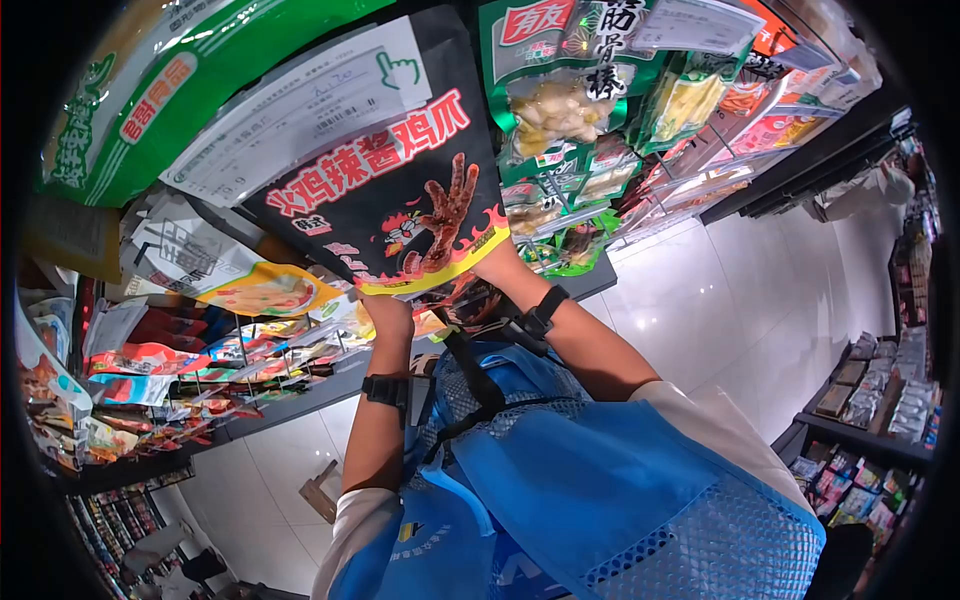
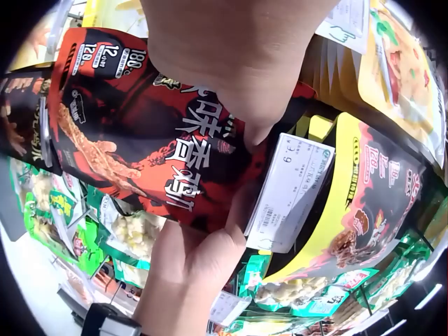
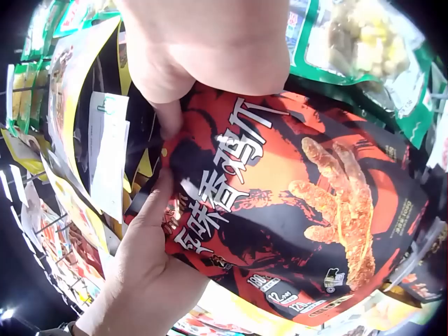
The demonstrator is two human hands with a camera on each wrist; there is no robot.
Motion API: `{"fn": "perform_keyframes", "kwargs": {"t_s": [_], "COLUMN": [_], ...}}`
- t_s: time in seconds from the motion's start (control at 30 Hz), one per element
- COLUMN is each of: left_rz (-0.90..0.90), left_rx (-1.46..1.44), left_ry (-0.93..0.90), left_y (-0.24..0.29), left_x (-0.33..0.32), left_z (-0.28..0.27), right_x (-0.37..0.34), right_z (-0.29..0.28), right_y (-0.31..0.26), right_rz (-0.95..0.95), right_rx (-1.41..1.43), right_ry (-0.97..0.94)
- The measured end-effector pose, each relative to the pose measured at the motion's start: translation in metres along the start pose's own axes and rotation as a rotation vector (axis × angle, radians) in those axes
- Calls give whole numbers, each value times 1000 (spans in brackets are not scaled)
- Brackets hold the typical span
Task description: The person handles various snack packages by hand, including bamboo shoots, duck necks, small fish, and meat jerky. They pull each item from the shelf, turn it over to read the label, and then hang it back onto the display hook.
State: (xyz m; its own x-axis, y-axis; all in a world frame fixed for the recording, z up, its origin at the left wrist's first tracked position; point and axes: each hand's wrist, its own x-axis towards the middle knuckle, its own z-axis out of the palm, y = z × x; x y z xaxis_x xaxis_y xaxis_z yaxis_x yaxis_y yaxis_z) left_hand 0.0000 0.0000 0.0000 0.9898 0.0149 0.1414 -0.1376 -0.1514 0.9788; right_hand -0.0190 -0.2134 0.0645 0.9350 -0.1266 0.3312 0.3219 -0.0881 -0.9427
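A red and black snack bag [image 2: 133, 147] [image 3: 280, 203] is pinched by both hands along one edge, thumbs on its printed front and most fingers hidden behind it. In the left wrist view my left hand [image 2: 231, 56] comes from the top and my right hand [image 2: 199, 255] from below. The right wrist view has my right hand [image 3: 210, 49] at the top and my left hand [image 3: 150, 266] at lower left. From the head, both hands, left [image 1: 388, 315] and right [image 1: 505, 272], are partly covered by a hanging black bag [image 1: 390, 190] with a yellow lower edge.
Green-framed snack bags [image 1: 565, 105] hang at the upper right, and a green bag [image 1: 200, 80] at upper left. White price tags [image 2: 290, 192] hang beside the held bag. More shelves [image 1: 870, 400] stand across the tiled floor [image 1: 690, 300]. A person [image 1: 870, 190] is at far right.
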Motion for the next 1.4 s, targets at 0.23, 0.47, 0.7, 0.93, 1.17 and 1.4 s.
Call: {"fn": "perform_keyframes", "kwargs": {"t_s": [0.23, 0.47, 0.7, 0.93, 1.17, 1.4], "left_rz": [25, -278, -58, -252, -304, -436], "left_rx": [255, -351, -152, -194, -492, -486], "left_ry": [40, 173, 72, 140, 176, 132], "left_y": [-20, 51, 51, 94, 49, 15], "left_x": [4, -7, -12, -22, -9, 6], "left_z": [-21, 5, 7, 15, 7, -3], "right_x": [-10, -9, -9, -14, -8, -17], "right_z": [14, 8, -2, 3, 7, 4], "right_y": [13, -2, -21, -31, -24, -18], "right_rz": [-81, 7, 78, 75, 40, 51], "right_rx": [-362, -190, -97, -111, 1, -115], "right_ry": [-73, 65, 118, 141, 181, 333]}}
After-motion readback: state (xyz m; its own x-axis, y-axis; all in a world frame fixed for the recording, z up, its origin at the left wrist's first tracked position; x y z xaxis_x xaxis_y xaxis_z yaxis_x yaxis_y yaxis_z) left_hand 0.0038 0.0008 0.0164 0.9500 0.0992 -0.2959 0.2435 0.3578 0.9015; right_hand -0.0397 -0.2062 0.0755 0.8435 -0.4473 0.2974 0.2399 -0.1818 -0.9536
